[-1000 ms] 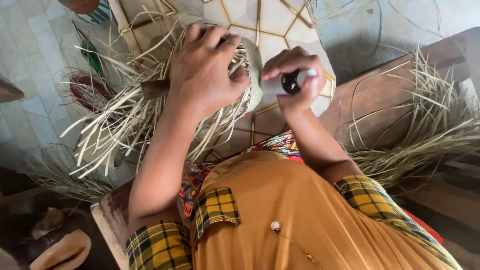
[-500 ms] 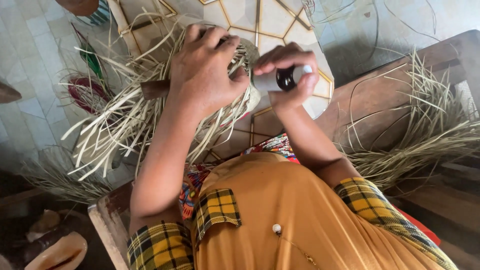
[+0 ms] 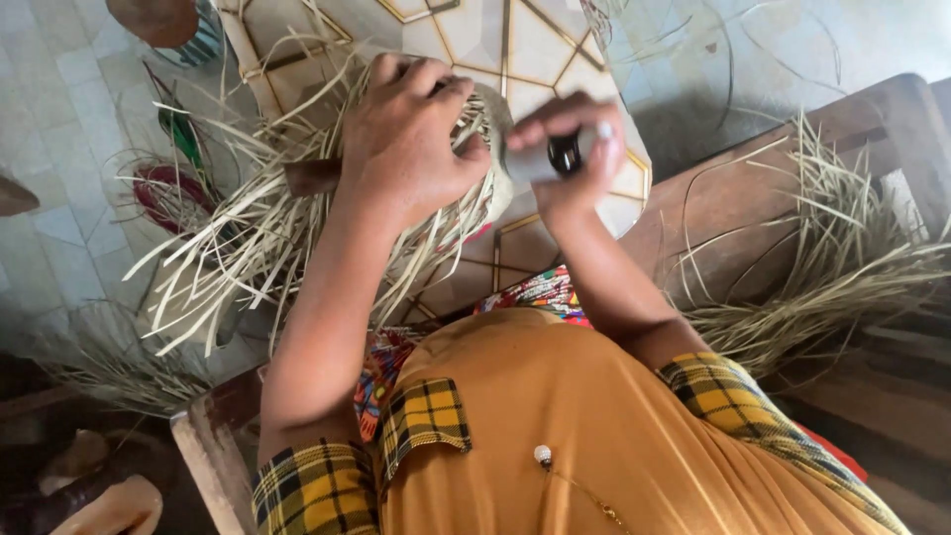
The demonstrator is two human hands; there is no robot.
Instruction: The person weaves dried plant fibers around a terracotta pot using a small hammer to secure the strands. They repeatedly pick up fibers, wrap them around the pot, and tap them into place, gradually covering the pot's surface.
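Left hand (image 3: 411,139) clamped over half-woven straw piece (image 3: 297,228), loose strands fanning down-left of it. Right hand (image 3: 570,159) just beside, fingers pinched on small dark-tipped tool (image 3: 550,156) against weave edge. Loose straw pile (image 3: 842,267) well right of right hand, on wooden bench (image 3: 713,198).

One camera only, worn on the person's head, looking steeply down over the orange-shirted chest at the bottom of the frame. It sits close: both hands fill the upper centre, tiled floor at the upper left, wooden bench at the right.
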